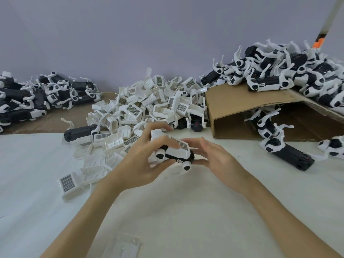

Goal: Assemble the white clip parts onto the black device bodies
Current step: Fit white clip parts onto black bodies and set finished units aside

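In the middle of the head view, just above the white table (186, 211), both hands hold one black device body (172, 155) with white knobs. A white clip part (176, 148) with a grid panel sits on top of it. My left hand (143, 159) grips the device's left end, fingers curled over the clip. At the right end, my right hand (216, 157) holds the device with its thumb underneath and its fingers spread out over the end. A heap of loose white clip parts (149, 101) lies just behind the hands.
A pile of black-and-white devices (37, 97) lies at the far left. Another pile (290, 71) covers a tipped cardboard box (242, 108) at right, with several devices (290, 153) spilled onto the table. A clear plastic piece (124, 246) lies near the front edge.
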Available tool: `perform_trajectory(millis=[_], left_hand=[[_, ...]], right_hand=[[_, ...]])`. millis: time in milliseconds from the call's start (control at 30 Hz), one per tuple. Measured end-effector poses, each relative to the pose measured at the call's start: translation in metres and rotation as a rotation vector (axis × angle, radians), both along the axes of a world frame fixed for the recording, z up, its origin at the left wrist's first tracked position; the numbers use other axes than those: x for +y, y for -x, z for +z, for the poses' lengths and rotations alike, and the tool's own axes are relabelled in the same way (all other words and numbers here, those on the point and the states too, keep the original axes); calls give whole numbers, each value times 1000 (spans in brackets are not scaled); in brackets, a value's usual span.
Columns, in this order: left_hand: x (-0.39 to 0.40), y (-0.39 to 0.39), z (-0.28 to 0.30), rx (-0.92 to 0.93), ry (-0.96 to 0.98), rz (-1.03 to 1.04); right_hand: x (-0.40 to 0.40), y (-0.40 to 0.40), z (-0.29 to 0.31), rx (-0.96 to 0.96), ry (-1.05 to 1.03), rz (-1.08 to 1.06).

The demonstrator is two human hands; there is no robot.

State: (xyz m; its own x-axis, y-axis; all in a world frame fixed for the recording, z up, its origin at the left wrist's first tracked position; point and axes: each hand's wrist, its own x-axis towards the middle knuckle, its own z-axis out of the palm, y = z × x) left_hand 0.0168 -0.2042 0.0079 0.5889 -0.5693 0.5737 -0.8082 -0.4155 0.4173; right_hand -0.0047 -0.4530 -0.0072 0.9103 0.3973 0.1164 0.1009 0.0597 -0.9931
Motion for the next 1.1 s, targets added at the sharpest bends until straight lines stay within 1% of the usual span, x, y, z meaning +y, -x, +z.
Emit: perform_trajectory(millis=[67,133,167,200,233,267,333,400,433,500,533,600,667,767,900,1000,1100], left_hand=[[-5,3,-1,-126,-104,-17],[-12,5,-5,-304,-231,-25],[-15,6,-7,-370,-271,-22],[-16,6,-8,-398,-275,-8],[-16,6,-9,-377,-252,12],[-16,5,-9,-301,-213,32],[-13,5,-6,-51,-67,40],[-9,5,-3,166,133,46],[-8,5,-2,229,176,82],[-6,3,0,297,115,156],[-6,3,0,341,68,159],[-5,2,-1,415,45,93],[-5,2,-1,367,34,58],[-7,1,-6,236,18,90],[-7,-2,-15,236,32,82],[-11,-3,-21,255,36,82],[-14,-3,-25,229,74,97]], right_hand=[[-2,-3,2,-52,164,-24],[-6,-6,1,-105,315,-46],[-9,-5,1,-119,342,-39],[-10,-4,2,-119,339,-27],[-11,-3,3,-119,323,-28],[-10,-1,3,-133,302,-60],[-5,1,1,-218,305,-216],[2,2,-3,-393,400,-392],[6,2,-5,-499,455,-440],[13,3,-9,-695,539,-453],[15,2,-11,-753,565,-450],[16,1,-13,-811,592,-449],[14,1,-14,-810,607,-419],[11,-1,-18,-738,659,-361],[13,-3,-23,-693,700,-362],[13,-3,-23,-638,690,-317],[12,-3,-20,-649,703,-283]])
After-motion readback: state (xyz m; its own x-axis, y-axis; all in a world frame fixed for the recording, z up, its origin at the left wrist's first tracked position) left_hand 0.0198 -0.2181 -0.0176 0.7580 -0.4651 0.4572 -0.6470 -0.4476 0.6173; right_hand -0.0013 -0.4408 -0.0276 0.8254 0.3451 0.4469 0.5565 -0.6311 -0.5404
